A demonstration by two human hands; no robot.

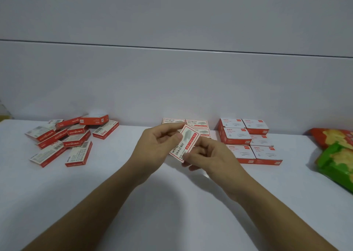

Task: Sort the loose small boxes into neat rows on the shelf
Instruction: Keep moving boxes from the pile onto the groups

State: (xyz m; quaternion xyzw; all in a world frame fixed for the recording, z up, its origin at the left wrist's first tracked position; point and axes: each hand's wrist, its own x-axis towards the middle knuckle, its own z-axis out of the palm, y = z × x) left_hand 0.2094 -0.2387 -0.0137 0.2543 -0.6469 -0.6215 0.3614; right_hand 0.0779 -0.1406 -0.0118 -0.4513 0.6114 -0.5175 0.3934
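Left hand (159, 145) and right hand (214, 159) pinch one small box (188, 143), which likely needs turning straight to join the far row (196, 124).

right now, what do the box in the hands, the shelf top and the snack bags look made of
The box: thin printed card, fairly matte; crisp folded edges, flat red and white print. The shelf: smooth white surface, maybe laminate or painted board; soft sheen, no grain, so unsure. The snack bags: plastic film, glossy; wrinkles and bright highlights.
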